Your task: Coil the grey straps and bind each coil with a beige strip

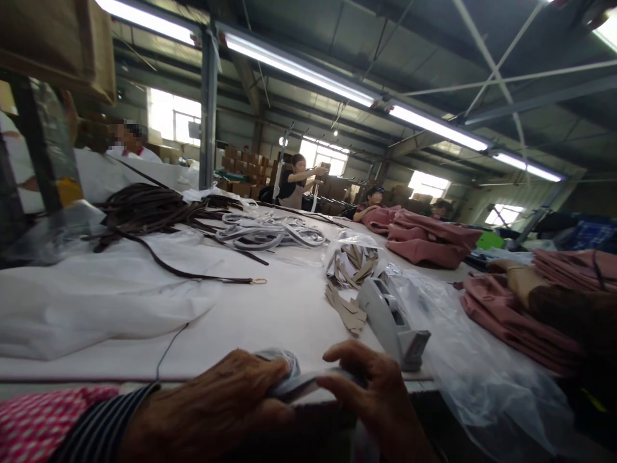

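Note:
At the table's near edge, my left hand [226,399] is closed on a folded light grey strap [284,376]. The strap runs across into my right hand [376,386], where it passes between the curved thumb and index finger; the other fingers are mostly hidden. Just beyond my right hand stands a grey tape dispenser [390,321]. Short beige strips [346,308] lie beside it, and more fill a clear plastic bag [355,260]. Further off, a pile of light grey straps [272,231] rests on the white table [284,308].
Dark brown straps [144,209], one with a metal buckle [259,281], lie at the back left near white cloth [96,308]. Folded pink fabric pieces [429,235] and clear plastic sheeting [477,360] occupy the right. A co-worker's arm [520,283] rests there. Other people sit or stand beyond.

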`<state>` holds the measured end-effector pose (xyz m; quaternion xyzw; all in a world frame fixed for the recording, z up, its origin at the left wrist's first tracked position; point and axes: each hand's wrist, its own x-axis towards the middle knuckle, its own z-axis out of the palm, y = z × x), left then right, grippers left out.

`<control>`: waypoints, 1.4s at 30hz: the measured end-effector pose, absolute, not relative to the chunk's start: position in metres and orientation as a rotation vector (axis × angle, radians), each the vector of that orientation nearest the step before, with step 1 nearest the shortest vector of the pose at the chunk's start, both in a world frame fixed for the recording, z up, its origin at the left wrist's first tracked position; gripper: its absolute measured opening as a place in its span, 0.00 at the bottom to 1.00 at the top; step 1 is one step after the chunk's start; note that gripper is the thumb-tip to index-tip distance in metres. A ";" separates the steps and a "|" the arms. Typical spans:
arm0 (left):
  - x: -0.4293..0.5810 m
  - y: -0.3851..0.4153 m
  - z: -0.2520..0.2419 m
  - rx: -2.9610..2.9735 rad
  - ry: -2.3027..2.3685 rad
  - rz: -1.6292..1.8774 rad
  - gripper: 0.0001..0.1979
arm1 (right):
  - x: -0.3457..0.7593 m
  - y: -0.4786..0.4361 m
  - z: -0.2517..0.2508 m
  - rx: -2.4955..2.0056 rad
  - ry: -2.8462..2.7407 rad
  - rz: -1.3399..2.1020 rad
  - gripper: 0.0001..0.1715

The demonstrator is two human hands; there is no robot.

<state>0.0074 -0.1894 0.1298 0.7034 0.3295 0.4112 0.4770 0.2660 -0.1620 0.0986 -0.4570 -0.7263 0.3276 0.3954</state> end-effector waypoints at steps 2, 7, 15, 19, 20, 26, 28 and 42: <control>0.010 -0.191 0.135 1.634 0.865 0.828 0.16 | 0.256 -0.150 0.102 -1.073 -1.887 0.739 0.18; 0.026 -0.174 0.133 1.386 0.819 0.712 0.25 | 0.219 -0.146 0.086 -0.894 -1.765 0.850 0.23; 0.044 -0.164 0.156 1.105 0.461 0.843 0.31 | 0.187 -0.155 0.052 -0.892 -1.312 0.828 0.29; 0.040 -0.156 0.166 1.035 0.401 0.994 0.26 | 0.185 -0.159 0.054 -0.941 -1.404 0.874 0.30; 0.039 -0.154 0.168 1.031 0.397 1.035 0.25 | 0.183 -0.160 0.054 -0.948 -1.401 0.913 0.31; 0.039 -0.147 0.174 1.250 0.476 1.260 0.16 | 0.168 -0.168 0.050 -0.697 -1.214 1.484 0.31; 0.040 -0.145 0.168 1.456 0.586 1.290 0.14 | 0.167 -0.168 0.048 -0.619 -1.172 1.667 0.34; 0.011 -0.111 0.095 2.974 0.749 0.657 0.05 | 0.232 -0.154 0.059 -0.972 -1.496 1.747 0.35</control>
